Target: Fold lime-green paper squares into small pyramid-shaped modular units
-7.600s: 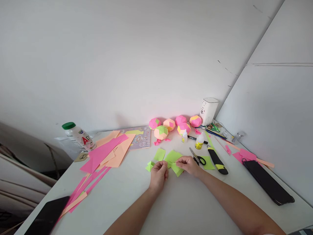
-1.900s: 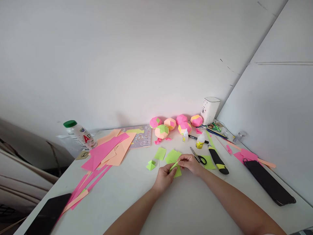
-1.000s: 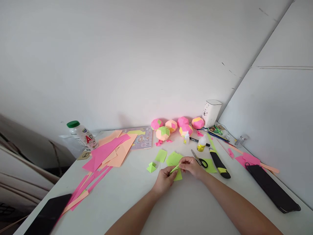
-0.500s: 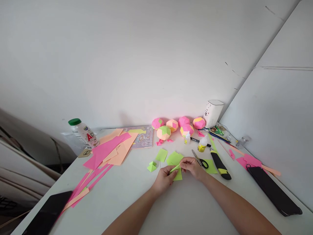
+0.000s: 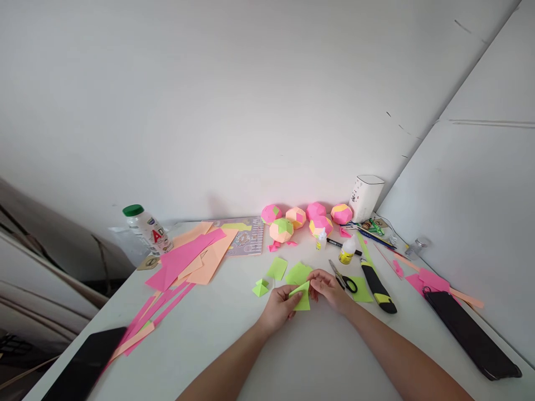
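Observation:
A lime-green paper square with a folded upper edge is between my two hands. My left hand pinches its left side, thumb on top. At the upper right corner, the curled fingers of my right hand grip the same paper. Just beyond are more green paper sheets and a single green square. Left of my hands sits a small folded green paper piece. Black-handled scissors lie beside my right hand, next to another green sheet.
Faceted paper balls line the wall behind two glue bottles. A utility knife and black pouch lie right. Leftward are pink and peach papers, a green-capped bottle and a dark flat device.
The green paper between my hands has turned so more of its face shows. My right hand has shifted only slightly; the whole view has tilted a little.

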Action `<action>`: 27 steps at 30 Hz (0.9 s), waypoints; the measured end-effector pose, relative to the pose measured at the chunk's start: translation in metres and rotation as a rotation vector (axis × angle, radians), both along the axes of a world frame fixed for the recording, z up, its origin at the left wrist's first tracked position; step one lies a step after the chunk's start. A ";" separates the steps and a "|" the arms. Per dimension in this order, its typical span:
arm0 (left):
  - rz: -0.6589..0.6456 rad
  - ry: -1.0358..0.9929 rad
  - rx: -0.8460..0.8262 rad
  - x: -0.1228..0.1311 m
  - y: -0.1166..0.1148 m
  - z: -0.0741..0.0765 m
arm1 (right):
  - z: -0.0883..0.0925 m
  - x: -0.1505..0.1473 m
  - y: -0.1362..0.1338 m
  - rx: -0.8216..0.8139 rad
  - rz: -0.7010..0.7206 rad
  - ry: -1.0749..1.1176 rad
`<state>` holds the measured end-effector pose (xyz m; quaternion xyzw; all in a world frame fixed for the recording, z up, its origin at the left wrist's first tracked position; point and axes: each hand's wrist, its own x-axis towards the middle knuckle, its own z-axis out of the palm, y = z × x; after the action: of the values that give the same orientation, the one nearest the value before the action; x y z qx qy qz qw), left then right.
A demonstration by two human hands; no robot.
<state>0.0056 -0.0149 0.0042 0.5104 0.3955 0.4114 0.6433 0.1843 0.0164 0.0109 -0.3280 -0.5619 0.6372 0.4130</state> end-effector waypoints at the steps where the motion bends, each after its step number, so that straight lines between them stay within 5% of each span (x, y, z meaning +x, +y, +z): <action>1: -0.006 0.004 0.005 0.000 0.000 -0.001 | -0.001 0.000 0.000 0.005 0.008 -0.010; 12: -0.046 0.118 0.019 0.003 -0.002 0.008 | -0.005 0.001 -0.002 0.077 0.002 -0.184; 19: 0.150 0.096 0.058 0.006 0.000 -0.002 | -0.008 0.000 0.001 0.053 -0.051 -0.182; 27: 0.152 0.026 -0.041 0.004 0.000 -0.001 | -0.009 -0.003 0.000 0.103 -0.038 -0.238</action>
<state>0.0092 -0.0148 0.0030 0.4710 0.4497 0.4443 0.6152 0.1812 0.0166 0.0023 -0.3902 -0.6327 0.5561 0.3718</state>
